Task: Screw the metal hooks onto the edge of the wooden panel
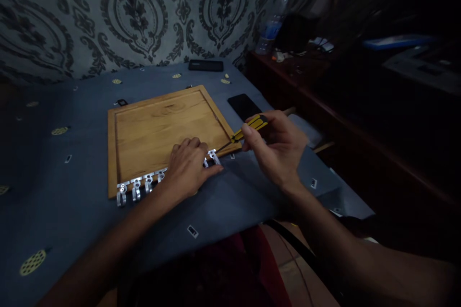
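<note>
A framed wooden board lies on the cloth-covered table. Along its near edge runs a row of silvery metal hooks, their curved ends hanging over the front. My left hand presses down over the middle of this row, its fingers bent together on the board and the thumb along the front edge; it hides some hooks. Between the fingers and thumb of my right hand is a yellow and black screwdriver. Its shaft slants down left to the rightmost hook; whether the tip sits in a screw is too small to tell.
A dark phone lies right of the board, and a black flat case is at the back by the patterned wall. A small black piece lies behind the board. On the dark red side furniture stands a plastic water bottle.
</note>
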